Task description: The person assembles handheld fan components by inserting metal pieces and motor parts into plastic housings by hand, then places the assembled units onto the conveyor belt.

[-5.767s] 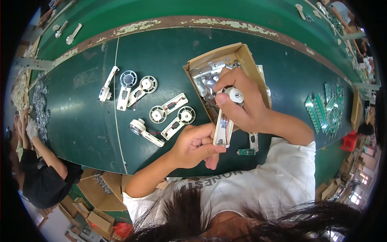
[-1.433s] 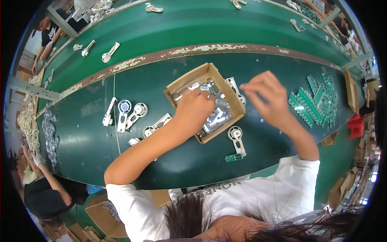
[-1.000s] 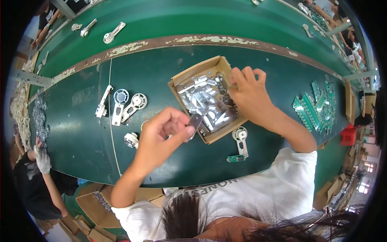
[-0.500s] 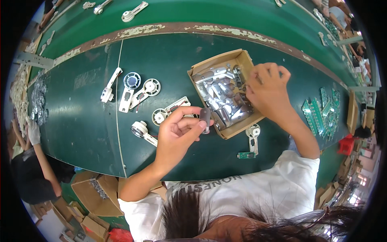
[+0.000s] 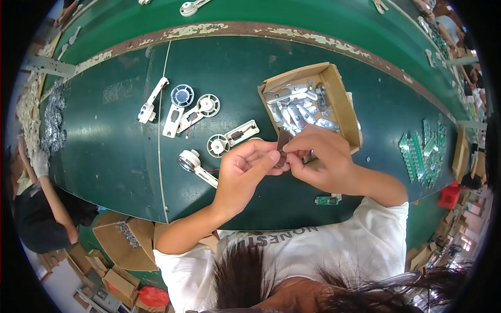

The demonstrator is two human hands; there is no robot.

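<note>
My left hand (image 5: 241,169) pinches a small dark grey oblong casing (image 5: 284,139) between thumb and fingers, just in front of the cardboard box. My right hand (image 5: 329,163) meets it there, its thumb and forefinger pressed together against the casing's side. Whatever lies between those right fingertips is too small and hidden to name. Behind the hands, the open cardboard box (image 5: 344,107) holds many glossy silver-grey oblong casings (image 5: 298,113). A small green circuit board (image 5: 326,200) lies below my right hand, joined to a white part mostly covered by that hand.
Several white handheld-fan parts with round heads (image 5: 182,96) lie left of my hands, some with red wires. A pile of green circuit boards (image 5: 421,151) sits at right. Clear plastic pieces (image 5: 54,117) and a co-worker's gloved hand (image 5: 40,163) are at far left. A raised ledge (image 5: 245,30) borders the back.
My right hand has left the cardboard box and come down to the casing in my left hand. The view has shifted slightly, so the table things appear further right.
</note>
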